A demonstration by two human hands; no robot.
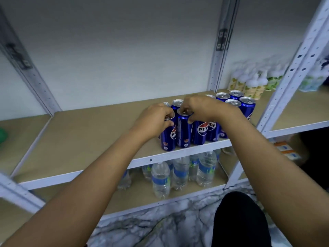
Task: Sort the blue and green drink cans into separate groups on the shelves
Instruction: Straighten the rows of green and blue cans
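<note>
Several tall blue Pepsi cans point(203, 131) stand grouped on the right part of the beige shelf board point(80, 138), near its front edge. My left hand point(154, 120) grips the top of the leftmost front blue can point(168, 138). Beside it, my right hand point(201, 107) closes on the rim of the neighbouring blue can point(183, 132). More blue cans point(236, 100) stand behind and to the right. No green can shows clearly; a green shape point(2, 134) peeks in at the far left edge.
Water bottles point(179, 172) fill the shelf below. White-capped bottles with green and yellow labels point(252, 82) stand at the back right. White metal uprights point(292, 68) frame the bays. Orange boxes point(286, 150) sit lower right. A marble-patterned floor point(160, 227) lies beneath.
</note>
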